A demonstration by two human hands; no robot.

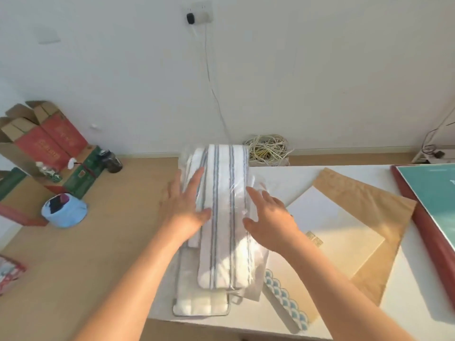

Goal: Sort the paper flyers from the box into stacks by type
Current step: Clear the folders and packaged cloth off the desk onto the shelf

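Observation:
A stack of white pads with blue-grey stripes (224, 217), wrapped in clear plastic, lies on the left end of the white table (278, 175). My left hand (187, 207) rests flat on the stack's left side with straight fingers. Flat on the right side of that stack lies my right hand (268, 217), fingers spread. A plain white quilted pad (199, 303) sticks out from under the stack at the near edge. To the right lie a white sheet (339, 227) on brown paper (384, 205) and a flyer with a blue wave pattern (285, 299).
A dark red board with a teal face (428, 200) lies at the table's right end. On the floor to the left stand red and green cardboard boxes (49, 143) and a light blue bag (64, 212). Coiled cables (268, 148) lie by the wall.

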